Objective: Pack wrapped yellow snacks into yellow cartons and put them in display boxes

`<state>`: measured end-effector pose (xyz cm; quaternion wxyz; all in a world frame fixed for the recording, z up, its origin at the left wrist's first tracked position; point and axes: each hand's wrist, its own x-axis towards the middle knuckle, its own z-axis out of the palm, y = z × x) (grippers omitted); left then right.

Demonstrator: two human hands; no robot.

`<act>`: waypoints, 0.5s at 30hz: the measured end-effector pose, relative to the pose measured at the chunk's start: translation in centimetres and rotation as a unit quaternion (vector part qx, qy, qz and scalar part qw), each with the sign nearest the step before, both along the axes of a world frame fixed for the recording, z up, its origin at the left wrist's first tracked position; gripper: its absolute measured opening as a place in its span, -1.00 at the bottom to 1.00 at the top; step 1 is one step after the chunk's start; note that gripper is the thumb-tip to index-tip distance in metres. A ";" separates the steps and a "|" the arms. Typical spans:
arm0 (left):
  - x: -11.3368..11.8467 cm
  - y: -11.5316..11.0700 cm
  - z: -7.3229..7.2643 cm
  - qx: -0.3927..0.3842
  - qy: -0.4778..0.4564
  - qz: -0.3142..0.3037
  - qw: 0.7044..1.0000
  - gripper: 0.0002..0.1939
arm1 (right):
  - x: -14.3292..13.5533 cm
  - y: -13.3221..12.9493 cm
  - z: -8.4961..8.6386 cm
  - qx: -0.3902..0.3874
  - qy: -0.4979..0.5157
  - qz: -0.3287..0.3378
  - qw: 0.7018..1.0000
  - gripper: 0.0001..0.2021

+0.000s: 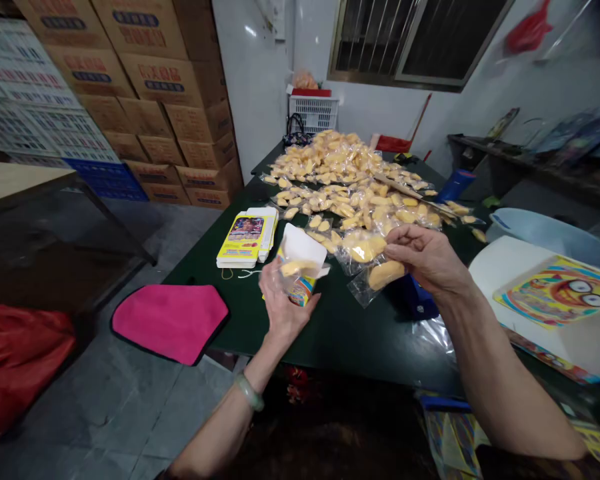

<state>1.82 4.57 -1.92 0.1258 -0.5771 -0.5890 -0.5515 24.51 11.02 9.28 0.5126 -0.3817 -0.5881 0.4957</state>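
Observation:
My left hand [285, 307] is wrapped round a small colourful carton [303, 291] with its white flap [303, 248] raised. A yellow piece in clear film [297, 268] shows at the carton's mouth. To the right, my right hand [425, 257] pinches a clear packet with a yellow oblong piece [386, 274] over the table. Another wrapped piece [364, 247] lies just beyond that packet; whether the fingers hold it too, I cannot tell. Past both hands spreads a big heap of wrapped yellow pieces [345, 157] on the dark green table [350, 340].
Flat yellow-and-white cartons [245, 237] lie left of my left hand. A pink cloth-like piece [170, 320] juts over the table's left edge. On the right are a light blue basin [545, 230] and a white box with a cartoon face [575, 293]. Brown cartons [155, 80] stand stacked behind.

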 end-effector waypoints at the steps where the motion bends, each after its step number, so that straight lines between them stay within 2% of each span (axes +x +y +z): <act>1: 0.0 0.3 -0.6 -0.005 -0.001 -0.005 1.000 0.07 | 0.1 -0.3 0.1 -0.001 0.010 0.003 1.000 -0.66; 4: -0.1 0.4 -1.1 -0.013 0.004 -0.001 1.000 0.08 | 0.5 -1.2 1.2 0.023 0.054 0.007 0.998 -0.64; 9: 1.3 0.1 -0.2 -0.037 0.022 0.009 0.999 0.16 | -0.6 -2.5 3.4 0.122 0.079 0.024 0.989 -0.69; 12: 2.6 0.3 -0.1 -0.072 0.008 0.039 0.997 0.14 | -2.5 -2.4 3.5 0.144 0.048 0.009 0.988 -0.73; 15: 3.3 0.4 0.1 -0.083 0.025 0.069 0.994 0.05 | -4.6 -1.6 2.8 0.155 0.001 -0.038 0.987 -0.79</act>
